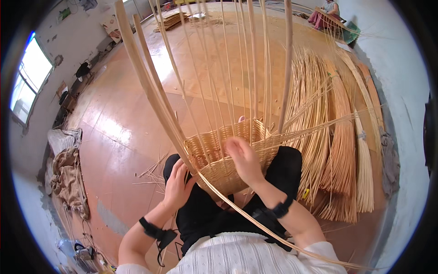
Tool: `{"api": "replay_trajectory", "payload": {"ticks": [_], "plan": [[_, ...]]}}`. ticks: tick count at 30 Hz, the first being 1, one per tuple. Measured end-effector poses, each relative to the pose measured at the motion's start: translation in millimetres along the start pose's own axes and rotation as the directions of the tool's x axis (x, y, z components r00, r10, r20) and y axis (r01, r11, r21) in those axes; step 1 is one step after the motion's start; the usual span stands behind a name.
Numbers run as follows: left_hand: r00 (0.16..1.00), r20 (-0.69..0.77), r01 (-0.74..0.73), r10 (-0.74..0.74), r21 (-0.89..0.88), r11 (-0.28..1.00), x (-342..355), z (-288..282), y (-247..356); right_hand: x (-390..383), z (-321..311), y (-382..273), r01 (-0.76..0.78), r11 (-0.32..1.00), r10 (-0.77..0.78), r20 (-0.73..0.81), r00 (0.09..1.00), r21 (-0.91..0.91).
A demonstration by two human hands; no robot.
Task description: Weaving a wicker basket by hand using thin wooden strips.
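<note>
Pressing my right hand (244, 160) down on the near rim of the half-woven basket (228, 155), I have its fingers curled over the top rows of weave, closed against the wicker rather than around any single strand that I can make out. My left hand (177, 185) sits at the basket's left side, fingers pinched shut on the wide flat cane strip (150, 86) just where it meets the wall.

The basket rests on my lap, against my black trousers (200, 214), tipped a little away from me. As I judge it, the base and a low band of the side wall are woven tight, while most of the height is not yet filled: the thin upright stakes (228, 59) rise bare and far above the rim, fanning toward the far end of the room. 1 long loose weaver (273, 233) trails from the basket's near left corner across my right forearm and off to the near right.

Both forearms come in from the near edge, elbows out, wrists bent inward, each with a black band at the wrist.

Bundles of pale cane (342, 150) lie on the orange floor (118, 128) to my right. Crumpled cloth (68, 178) lies at the left wall, and another person (326, 13) sits far right.
</note>
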State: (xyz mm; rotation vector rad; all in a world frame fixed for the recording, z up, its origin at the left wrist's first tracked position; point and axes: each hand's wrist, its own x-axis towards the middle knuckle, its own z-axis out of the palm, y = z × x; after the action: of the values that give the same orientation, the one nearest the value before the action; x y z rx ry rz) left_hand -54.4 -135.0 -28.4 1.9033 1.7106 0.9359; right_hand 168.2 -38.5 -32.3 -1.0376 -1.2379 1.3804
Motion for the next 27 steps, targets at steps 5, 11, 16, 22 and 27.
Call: {"api": "replay_trajectory", "payload": {"ticks": [5, 11, 16, 22, 27], "plan": [[0.889, 0.363, -0.452, 0.279, 0.6, 0.66, -52, -27, -18, -24, -61, 23, -0.453, 0.89, 0.443, 0.14, 0.885, 0.048], [0.99, 0.026, -0.142, 0.14, 0.234, 0.962, -25, 61, 56, 2, -64, 38, -0.12, 0.786, 0.227, -0.103, 0.968, 0.606], [0.931, 0.019, 0.345, -0.364, -0.369, 0.863, 71, 107, 46, 2, -83, 31, -0.02, 0.807, 0.112, -0.119, 0.987, 0.59], [0.872, 0.049, 0.463, -0.487, -0.407, 0.788, 80, 123, 55, 60, -53, -35, 0.614, 0.32, -0.611, 0.338, 0.716, -0.721], [0.788, 0.025, 0.535, -0.615, -0.521, 0.665, 85, 124, 56, 95, -25, -45, 0.62, 0.541, -0.641, 0.198, 0.741, -0.568]]}}
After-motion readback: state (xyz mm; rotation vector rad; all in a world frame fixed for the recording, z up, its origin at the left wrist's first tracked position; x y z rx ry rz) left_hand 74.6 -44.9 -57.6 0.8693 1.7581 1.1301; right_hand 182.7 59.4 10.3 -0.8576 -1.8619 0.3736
